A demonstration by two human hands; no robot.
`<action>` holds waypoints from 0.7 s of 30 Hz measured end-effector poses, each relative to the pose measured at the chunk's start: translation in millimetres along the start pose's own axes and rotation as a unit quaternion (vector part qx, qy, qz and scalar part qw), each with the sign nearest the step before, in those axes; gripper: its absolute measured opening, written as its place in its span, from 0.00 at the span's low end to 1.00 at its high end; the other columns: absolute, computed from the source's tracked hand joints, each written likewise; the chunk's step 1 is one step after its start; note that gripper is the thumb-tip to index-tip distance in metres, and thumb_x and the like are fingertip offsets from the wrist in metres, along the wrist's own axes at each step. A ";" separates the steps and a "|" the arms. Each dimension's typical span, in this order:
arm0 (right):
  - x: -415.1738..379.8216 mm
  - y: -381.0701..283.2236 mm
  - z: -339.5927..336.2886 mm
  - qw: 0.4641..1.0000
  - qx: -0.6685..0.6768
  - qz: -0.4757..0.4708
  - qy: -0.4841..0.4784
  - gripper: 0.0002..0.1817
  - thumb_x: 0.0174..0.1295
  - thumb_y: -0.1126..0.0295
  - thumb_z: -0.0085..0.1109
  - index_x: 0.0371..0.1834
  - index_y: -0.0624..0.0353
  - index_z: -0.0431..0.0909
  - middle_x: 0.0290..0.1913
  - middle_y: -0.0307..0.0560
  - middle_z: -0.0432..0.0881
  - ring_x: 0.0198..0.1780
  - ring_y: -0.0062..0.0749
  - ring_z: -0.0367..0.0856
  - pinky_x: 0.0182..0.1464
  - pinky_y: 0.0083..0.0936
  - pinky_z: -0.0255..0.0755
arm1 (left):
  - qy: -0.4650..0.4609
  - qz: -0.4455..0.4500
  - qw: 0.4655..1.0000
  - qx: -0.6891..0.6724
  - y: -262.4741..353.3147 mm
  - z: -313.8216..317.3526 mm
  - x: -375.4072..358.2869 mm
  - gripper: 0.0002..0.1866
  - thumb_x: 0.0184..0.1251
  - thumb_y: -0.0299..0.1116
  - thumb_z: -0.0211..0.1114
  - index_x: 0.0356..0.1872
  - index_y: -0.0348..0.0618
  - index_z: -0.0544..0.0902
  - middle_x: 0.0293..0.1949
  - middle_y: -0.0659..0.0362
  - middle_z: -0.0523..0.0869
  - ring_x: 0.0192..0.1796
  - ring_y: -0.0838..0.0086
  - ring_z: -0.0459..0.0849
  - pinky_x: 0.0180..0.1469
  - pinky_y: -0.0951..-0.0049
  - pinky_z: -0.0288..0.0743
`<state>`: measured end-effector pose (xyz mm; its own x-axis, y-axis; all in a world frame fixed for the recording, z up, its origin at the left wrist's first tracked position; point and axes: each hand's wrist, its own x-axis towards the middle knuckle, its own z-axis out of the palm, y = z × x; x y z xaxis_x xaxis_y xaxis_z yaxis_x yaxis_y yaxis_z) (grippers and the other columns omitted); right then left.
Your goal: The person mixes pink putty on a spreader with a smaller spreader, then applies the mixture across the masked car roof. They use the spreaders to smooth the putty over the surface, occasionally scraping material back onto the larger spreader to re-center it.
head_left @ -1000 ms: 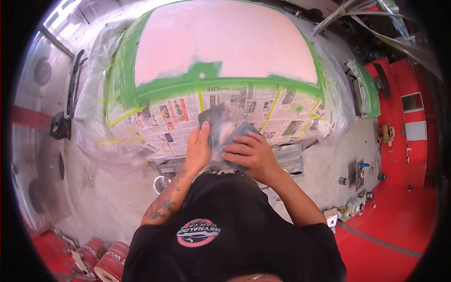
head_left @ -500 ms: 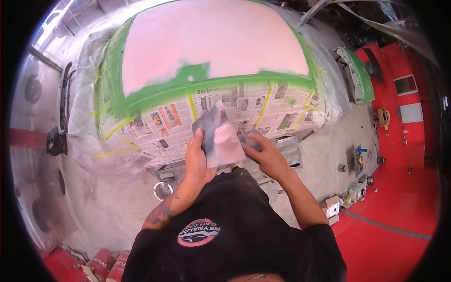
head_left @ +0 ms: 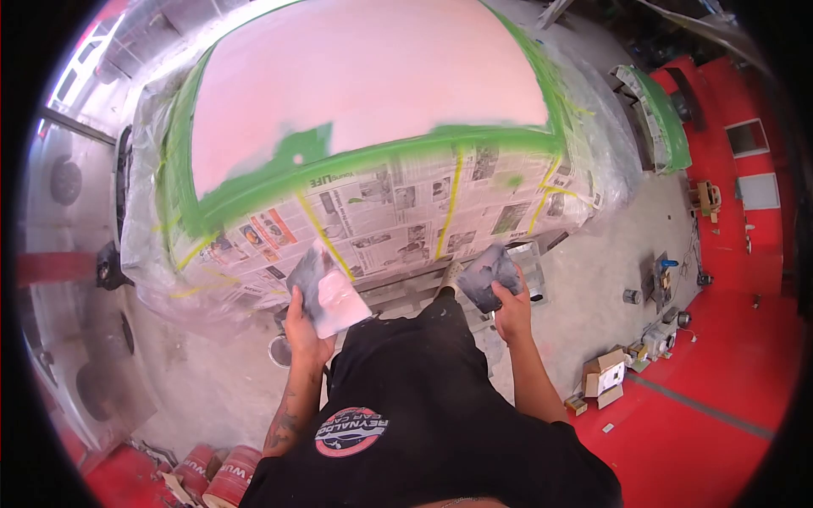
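My left hand [head_left: 306, 332] grips the lower left edge of a flat grey board [head_left: 315, 275] that carries a smooth mound of pink paste [head_left: 340, 296]. To the right, my right hand [head_left: 512, 311] holds a dark grey spreader [head_left: 489, 278] smeared with paler residue, its thumb on the face. Board and spreader are apart. Beyond both hands lies a large panel [head_left: 373, 72] coated in pale pink, with green along its edges and a green patch at its lower left. Newspaper sheets [head_left: 394, 203] with yellow tape cover the side nearest me.
Clear plastic sheeting [head_left: 148, 254] drapes around the panel. A metal can [head_left: 280, 350] stands on the floor at the left. At the right are an open cardboard box [head_left: 605, 378] and a green-edged part [head_left: 665, 118]. Red drums [head_left: 233, 476] sit at the lower left.
My hands have moved apart: the board with its paste went left and down, and the spreader went right, away from the board. The view has shifted slightly.
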<state>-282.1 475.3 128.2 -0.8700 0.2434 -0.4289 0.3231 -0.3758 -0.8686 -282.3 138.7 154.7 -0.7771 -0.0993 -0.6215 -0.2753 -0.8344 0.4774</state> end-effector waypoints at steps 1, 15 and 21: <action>9.8 -3.0 -17.8 0.999 0.032 0.021 0.023 0.31 0.58 0.82 0.56 0.67 0.65 0.65 0.59 0.49 0.76 0.60 0.34 0.75 0.65 0.29 0.65 | 0.019 -0.010 1.000 0.004 -11.2 6.5 0.8 0.26 0.78 0.46 0.47 0.63 0.35 0.70 0.58 0.51 0.79 0.59 0.62 0.79 0.63 0.62 0.73; 138.7 -81.3 -198.9 0.995 0.047 0.053 0.064 0.27 0.55 0.85 0.51 0.62 0.63 0.69 0.54 0.46 0.79 0.54 0.33 0.78 0.59 0.28 0.70 | 0.042 -0.021 0.999 0.021 -147.5 137.4 -2.6 0.23 0.77 0.46 0.47 0.60 0.38 0.73 0.49 0.53 0.83 0.48 0.66 0.83 0.53 0.65 0.78; 128.1 -66.5 -214.4 0.974 0.173 0.105 0.098 0.27 0.57 0.84 0.52 0.62 0.62 0.68 0.53 0.48 0.79 0.54 0.39 0.80 0.60 0.38 0.72 | 0.007 -0.033 0.997 0.067 -149.7 168.2 24.8 0.23 0.77 0.47 0.47 0.58 0.40 0.75 0.47 0.55 0.84 0.47 0.67 0.84 0.51 0.66 0.79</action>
<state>-335.1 723.2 77.8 -0.6996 0.2815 -0.6567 0.3116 -0.7069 -0.6350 -355.6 352.3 172.3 -0.7463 -0.0549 -0.6634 -0.4002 -0.7593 0.5131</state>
